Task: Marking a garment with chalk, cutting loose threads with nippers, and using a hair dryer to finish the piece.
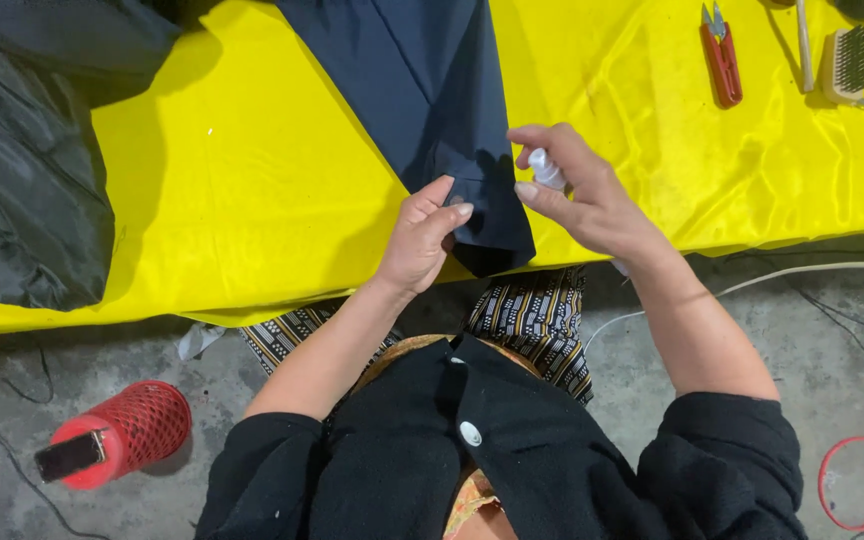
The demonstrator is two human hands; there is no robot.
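A dark navy garment point(422, 90) lies across the yellow cloth-covered table point(252, 200), one sleeve end hanging toward the near edge. My left hand point(420, 240) pinches that sleeve's cuff between thumb and fingers. My right hand point(577, 195) hovers just right of the cuff, wrapped around a small white spray bottle point(546, 168), with the index finger arched over its top. The bottle's lower part is hidden in my palm.
A dark grey garment point(22, 170) is heaped at the table's left end. Red thread snips point(721, 55) and a brush point(852, 60) lie at the far right. On the floor stand a red mesh cone point(122, 435), white cable point(802, 272) and red cable point(862, 470).
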